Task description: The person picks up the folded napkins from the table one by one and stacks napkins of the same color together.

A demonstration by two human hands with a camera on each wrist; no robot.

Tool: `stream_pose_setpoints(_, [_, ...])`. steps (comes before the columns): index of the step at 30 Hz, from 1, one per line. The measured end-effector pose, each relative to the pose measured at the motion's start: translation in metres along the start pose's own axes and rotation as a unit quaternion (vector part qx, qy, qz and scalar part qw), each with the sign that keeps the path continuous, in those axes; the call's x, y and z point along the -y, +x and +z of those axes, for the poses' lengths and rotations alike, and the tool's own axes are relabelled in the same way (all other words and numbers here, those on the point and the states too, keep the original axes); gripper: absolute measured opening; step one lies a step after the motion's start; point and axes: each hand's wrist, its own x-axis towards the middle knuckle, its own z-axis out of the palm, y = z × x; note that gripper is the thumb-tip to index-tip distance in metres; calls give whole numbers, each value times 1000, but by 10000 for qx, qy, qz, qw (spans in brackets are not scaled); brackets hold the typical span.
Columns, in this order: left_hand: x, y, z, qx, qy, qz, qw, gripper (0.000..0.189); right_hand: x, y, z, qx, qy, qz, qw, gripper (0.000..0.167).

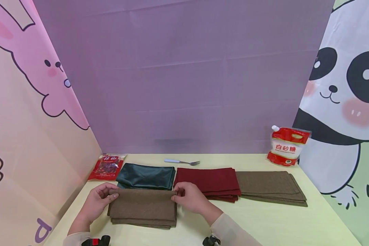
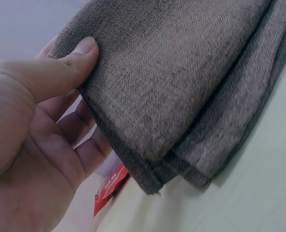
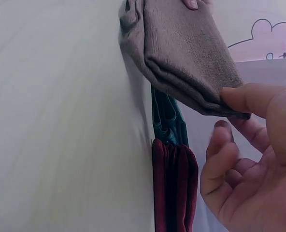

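A folded brown cloth (image 1: 142, 206) hangs between both hands at the front left of the table, in several layers. My left hand (image 1: 98, 201) pinches its upper left corner, thumb on the near face, as the left wrist view shows on the cloth (image 2: 157, 72). At the upper right corner my right hand (image 1: 192, 198) pinches it between thumb and fingers. Behind it lies a folded dark teal cloth (image 1: 146, 176). A folded dark red cloth (image 1: 207, 182) lies to the right, just beyond my right hand, and a folded olive-brown cloth (image 1: 269, 186) is beside that.
A fork (image 1: 182, 162) with a pale handle lies at the back of the table (image 1: 233, 222). A red packet (image 1: 107, 167) is at the back left. A red and white pouch (image 1: 288, 146) stands at the back right. Printed walls flank both sides.
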Motion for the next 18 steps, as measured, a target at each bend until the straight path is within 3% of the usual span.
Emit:
stream_pose_setpoints(4, [1,1,0,-16,104,-14,9999,33,-3,2,0,-2,151,98,9998,8])
stream_pose_setpoints(11, [4,1,0,-51,140,72,9999,38,-6,3,2,148,924,223,9954,6])
stream_pose_setpoints(18, [5,1,1,-112,155,231,9996,39,-4,3,2,68,938,263,9952,9])
